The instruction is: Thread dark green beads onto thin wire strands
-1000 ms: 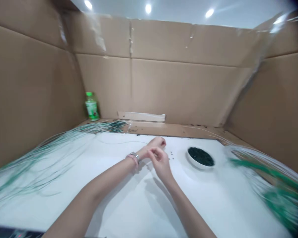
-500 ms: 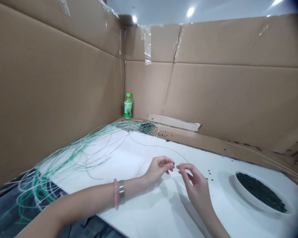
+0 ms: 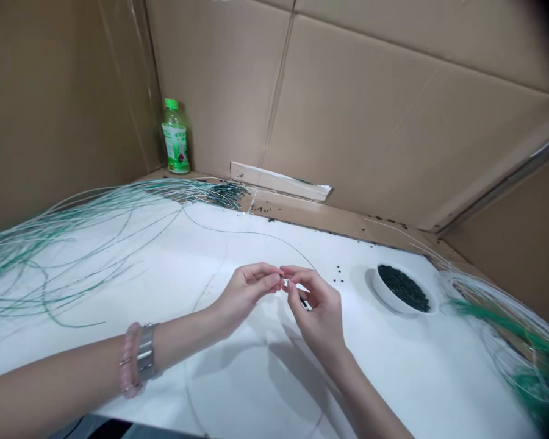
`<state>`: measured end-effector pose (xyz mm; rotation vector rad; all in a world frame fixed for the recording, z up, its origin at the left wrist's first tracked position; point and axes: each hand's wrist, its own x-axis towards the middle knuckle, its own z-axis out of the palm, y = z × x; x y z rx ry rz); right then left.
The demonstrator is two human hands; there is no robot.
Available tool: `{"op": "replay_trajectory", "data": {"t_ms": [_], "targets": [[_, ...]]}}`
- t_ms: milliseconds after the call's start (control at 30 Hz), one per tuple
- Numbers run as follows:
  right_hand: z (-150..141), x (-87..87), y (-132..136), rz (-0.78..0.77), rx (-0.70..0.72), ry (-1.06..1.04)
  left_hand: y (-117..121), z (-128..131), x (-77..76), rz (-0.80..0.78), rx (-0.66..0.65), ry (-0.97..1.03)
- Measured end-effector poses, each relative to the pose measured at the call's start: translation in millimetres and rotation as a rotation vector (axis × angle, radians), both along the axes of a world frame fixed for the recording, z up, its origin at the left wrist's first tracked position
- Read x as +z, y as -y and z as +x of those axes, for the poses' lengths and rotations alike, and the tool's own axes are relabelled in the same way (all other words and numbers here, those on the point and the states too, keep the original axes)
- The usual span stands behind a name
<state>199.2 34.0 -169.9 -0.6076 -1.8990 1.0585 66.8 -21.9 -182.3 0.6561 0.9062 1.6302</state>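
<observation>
My left hand point(image 3: 251, 289) is closed in a pinch in the middle of the white tabletop point(image 3: 165, 280). A tiny dark speck shows at its fingertips, too small to name. Touching those fingertips is my right hand point(image 3: 318, 305), also pinching. A small dark piece point(image 3: 304, 302) shows under its curled fingers. One thin cord point(image 3: 251, 232) runs from the bundle at the back left and disappears behind my right hand. To the right stands a white bowl point(image 3: 388, 300) filled with small dark green pieces point(image 3: 402, 286).
Green and white cords point(image 3: 82, 228) spread over the left side, their dark ends point(image 3: 229, 194) gathered at the back. More cords point(image 3: 521, 329) lie at the right edge. A green-capped bottle point(image 3: 176, 143) stands in the back corner. Cardboard walls point(image 3: 370, 110) enclose the table. Loose dark bits point(image 3: 339, 272) lie near the bowl.
My view has tilted down and swung right, bringing the cords at the right edge into sight. My fingertips, slightly apart before, now touch. The dark piece in my right hand has come into view.
</observation>
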Motion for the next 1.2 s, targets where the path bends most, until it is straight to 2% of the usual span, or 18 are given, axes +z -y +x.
{"op": "replay_trajectory", "data": {"t_ms": [500, 700, 1033, 1200], "targets": [[0.8, 3.9, -0.4, 0.022, -0.009, -0.002, -0.2, -3.9, 8.6, 0.046, 0.005, -0.169], [1.8, 6.2, -0.5, 0.048, -0.011, 0.019, -0.6, -6.6, 5.3, 0.052, 0.003, -0.189], [2.2, 9.3, 1.5, 0.148, -0.037, 0.065, -2.2, -7.8, 3.3, 0.059, -0.024, -0.195], [2.4, 8.7, 1.0, 0.239, -0.049, 0.090, -2.2, -9.8, 5.5, 0.045, -0.003, -0.278]]}}
